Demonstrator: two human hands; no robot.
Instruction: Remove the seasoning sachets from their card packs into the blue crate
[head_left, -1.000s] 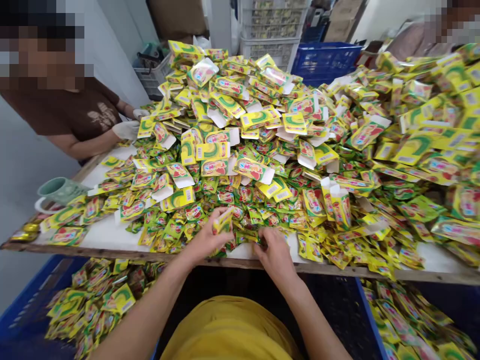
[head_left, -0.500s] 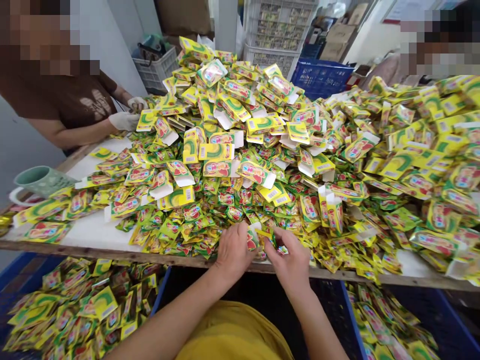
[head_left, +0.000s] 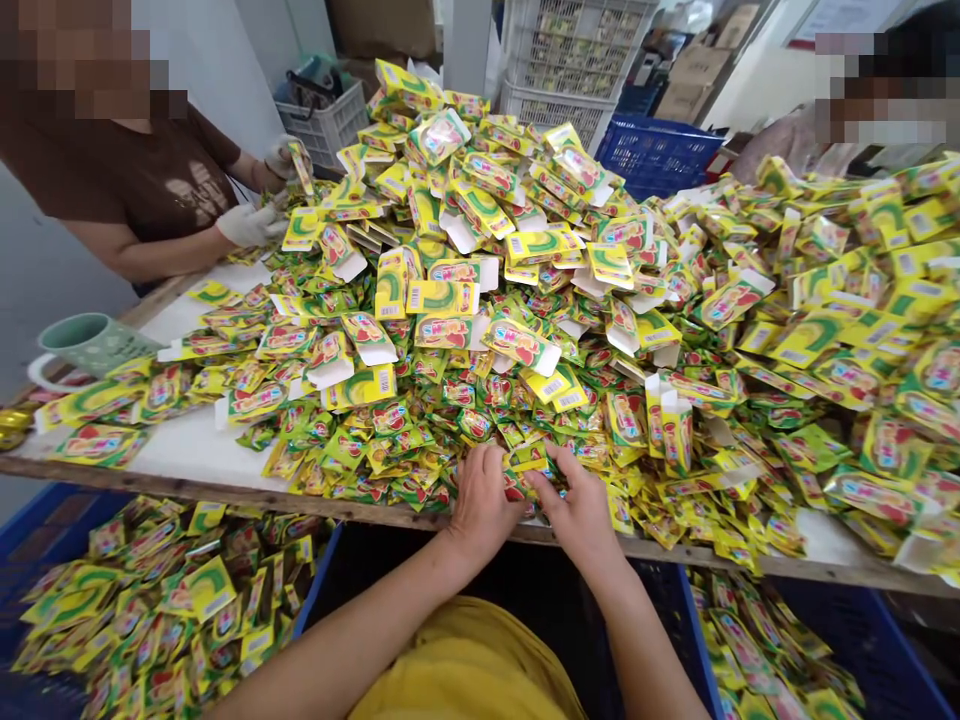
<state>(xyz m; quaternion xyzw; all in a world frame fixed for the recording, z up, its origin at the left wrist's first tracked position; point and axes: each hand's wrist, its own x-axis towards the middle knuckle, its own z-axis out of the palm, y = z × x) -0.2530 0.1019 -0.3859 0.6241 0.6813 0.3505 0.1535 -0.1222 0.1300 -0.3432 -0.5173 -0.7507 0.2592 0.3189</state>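
Note:
Between my two hands, at the table's front edge, is a small yellow-and-green printed carton [head_left: 528,458]. My left hand [head_left: 484,498] is closed on its left end, the fingers curled round the side. With thumb and fingers, my right hand [head_left: 576,505] grips the right end. My hands partly cover the carton, so its lower part is hidden. Just beyond my fingers lie many small shiny sachets [head_left: 390,418] in green, yellow and red. Above them rises a big heap of printed cartons [head_left: 442,298], several with white end flaps standing open.
Blue crates of cartons stand below the table edge at left [head_left: 45,500] and right [head_left: 862,620]. A green mug [head_left: 97,340] sits at the table's left. Across the heap, a co-worker's gloved hand [head_left: 251,225] works with cartons. White crates [head_left: 570,50] are stacked behind.
Both hands now meet on the carton; its white open flap no longer shows at my left hand. The co-worker has raised a carton in one gloved hand. The view has shifted slightly.

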